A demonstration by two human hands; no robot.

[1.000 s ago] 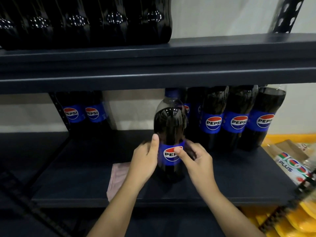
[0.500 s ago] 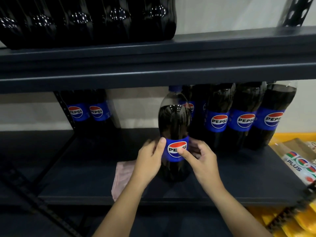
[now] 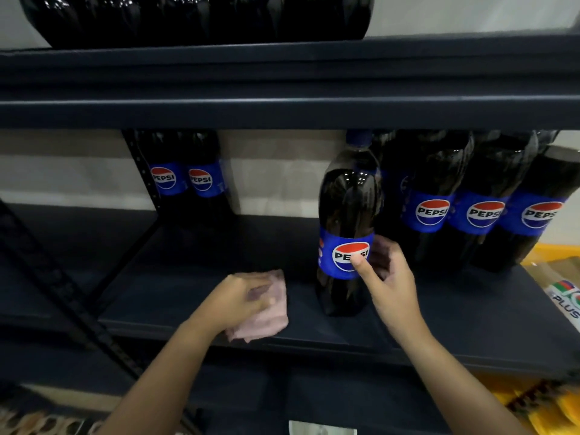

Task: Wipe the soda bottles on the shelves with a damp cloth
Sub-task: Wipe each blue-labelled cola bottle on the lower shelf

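Note:
A dark Pepsi bottle [image 3: 346, 215] with a blue label stands alone near the front of the middle shelf [image 3: 188, 296]. My right hand [image 3: 387, 281] grips it at the label, thumb on the logo and fingers round the back. A folded pink cloth [image 3: 266, 321] lies on the shelf to the bottle's left. My left hand [image 3: 238, 298] is down on the cloth with its fingers curled into it. Three more Pepsi bottles [image 3: 483, 202] stand in a row behind and to the right.
Two Pepsi bottles [image 3: 185, 177] stand at the back left beside a black upright post [image 3: 138, 171]. The upper shelf [image 3: 282, 73] carries a row of dark bottles [image 3: 194, 17]. Yellow packets and a "Plus" pack [image 3: 565, 296] lie at the right.
My left hand has let go of the bottle and dropped left onto the pink cloth. My right hand still holds the bottle at its label.

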